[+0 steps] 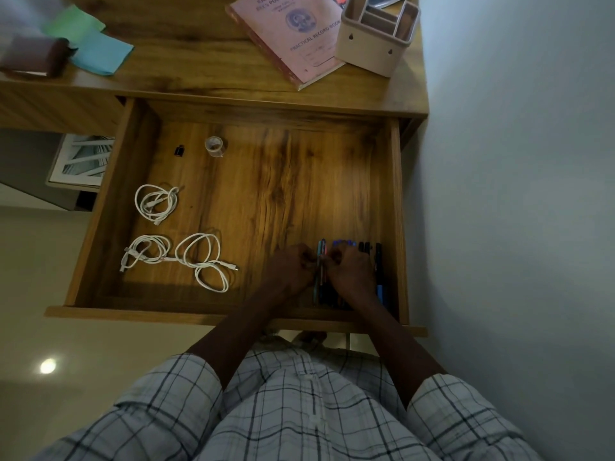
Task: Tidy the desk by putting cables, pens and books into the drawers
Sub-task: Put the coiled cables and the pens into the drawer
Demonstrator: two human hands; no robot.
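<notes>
Both hands down in the open drawer, front right corner. Left hand & right hand sit knuckle to knuckle over a row of pens lying parallel by the right wall. Fingers curled, seem to be pinching one thin pen btwn them; grip's too dim to be sure. White cables coiled at the drawer's left. Pink record book & empty pen holder on the desk.

The desk and its open drawer are showing wood grain with a soft sheen. The white cables are looking like smooth plastic, the record book matt pink paper, the shirt checked cloth.
</notes>
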